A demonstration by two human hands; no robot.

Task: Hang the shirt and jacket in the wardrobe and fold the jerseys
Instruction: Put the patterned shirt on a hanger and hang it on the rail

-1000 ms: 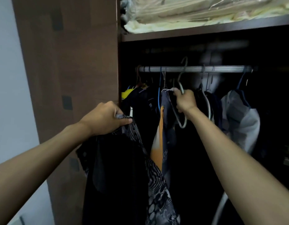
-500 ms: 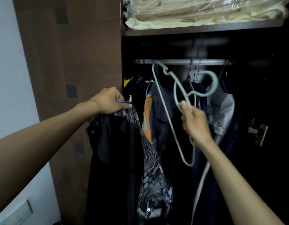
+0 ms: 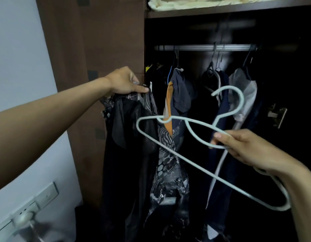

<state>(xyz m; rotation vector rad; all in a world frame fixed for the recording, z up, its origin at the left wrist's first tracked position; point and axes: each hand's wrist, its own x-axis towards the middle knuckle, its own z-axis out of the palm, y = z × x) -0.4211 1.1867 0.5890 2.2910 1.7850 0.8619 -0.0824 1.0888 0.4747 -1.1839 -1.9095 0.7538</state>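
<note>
While my right hand (image 3: 245,147) pinches the pale hanger (image 3: 191,154) by its shoulder wire, thumb on top and fingers curled beneath, the hanger lies tilted in front of me with its hook (image 3: 229,100) pointing up toward the rail (image 3: 203,47). With my left hand (image 3: 124,81) I grip the collar of the patterned shirt (image 3: 165,165), fingers clamped on the cloth, and it hangs down in front of the open wardrobe, beside the brown door (image 3: 92,67). Dark garments (image 3: 221,105) hang from the rail behind. Pale bedding (image 3: 203,2) sits on the shelf above.
</note>
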